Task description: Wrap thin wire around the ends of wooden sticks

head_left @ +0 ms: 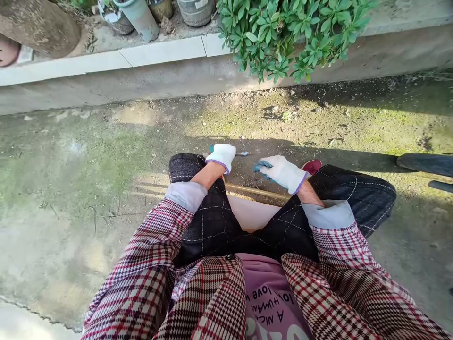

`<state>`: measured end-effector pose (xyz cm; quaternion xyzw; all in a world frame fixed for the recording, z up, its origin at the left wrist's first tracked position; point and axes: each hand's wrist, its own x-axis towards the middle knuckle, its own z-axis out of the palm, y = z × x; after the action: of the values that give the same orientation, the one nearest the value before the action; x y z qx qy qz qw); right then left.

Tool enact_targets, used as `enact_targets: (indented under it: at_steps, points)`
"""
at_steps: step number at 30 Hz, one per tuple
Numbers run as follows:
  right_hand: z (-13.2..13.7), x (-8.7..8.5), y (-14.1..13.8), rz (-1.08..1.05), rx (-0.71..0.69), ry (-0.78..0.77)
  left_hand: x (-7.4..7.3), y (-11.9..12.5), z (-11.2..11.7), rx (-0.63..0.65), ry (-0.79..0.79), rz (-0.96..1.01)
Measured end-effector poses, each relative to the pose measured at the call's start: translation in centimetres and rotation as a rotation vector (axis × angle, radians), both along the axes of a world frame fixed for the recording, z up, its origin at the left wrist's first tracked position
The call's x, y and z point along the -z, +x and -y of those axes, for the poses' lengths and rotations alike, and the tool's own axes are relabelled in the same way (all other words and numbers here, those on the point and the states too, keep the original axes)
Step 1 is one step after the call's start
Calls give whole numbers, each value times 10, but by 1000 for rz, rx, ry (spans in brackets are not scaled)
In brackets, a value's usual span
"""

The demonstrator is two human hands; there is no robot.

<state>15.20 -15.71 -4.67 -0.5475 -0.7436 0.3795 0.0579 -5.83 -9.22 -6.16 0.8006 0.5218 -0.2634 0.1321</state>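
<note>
I sit on a low pale stool [249, 215] with my knees apart, over mossy concrete ground. Both hands wear white gloves with blue palms. My left hand [221, 157] is closed around a thin metal tool [242, 153] whose threaded tip sticks out to the right. My right hand [279, 172] hovers just right of it, fingers loosely curled and apart, with nothing visible in them. A thin yellow rod [262, 192] lies on the ground under my hands. A red shoe [311, 166] shows beside my right knee.
A low concrete ledge [106, 61] runs across the back, carrying pots [196, 10], a pipe [141, 19] and a leafy green plant [283, 38] that hangs over it. A dark object [424, 164] juts in from the right edge. Soil crumbs lie near the ledge.
</note>
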Motion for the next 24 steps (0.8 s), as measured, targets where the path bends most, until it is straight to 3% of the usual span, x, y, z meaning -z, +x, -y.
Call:
enact_targets:
  at_steps: [3, 6, 8, 11, 14, 17, 21, 24]
  points:
    - [-6, 1, 15, -17, 93, 36, 1, 6, 11, 231, -124, -55]
    - [-15, 10, 32, -14, 170, 54, 0, 8, 22, 453, -45, 107]
    - [-19, 16, 40, -45, 245, 47, -5, 6, 25, 503, 42, 237]
    - [-21, 18, 40, -194, 357, -31, -15, 0, 22, 343, 159, 467]
    - [-17, 11, 29, -409, 400, -164, -18, -1, 16, -10, 223, 748]
    - [-12, 4, 14, -543, 382, -198, -14, 4, 8, -302, 214, 915]
    - [-10, 5, -1, -520, 352, -237, -5, 8, -3, -469, 180, 943]
    - [-9, 7, -6, -444, 305, -262, -4, 7, -8, -491, 173, 822]
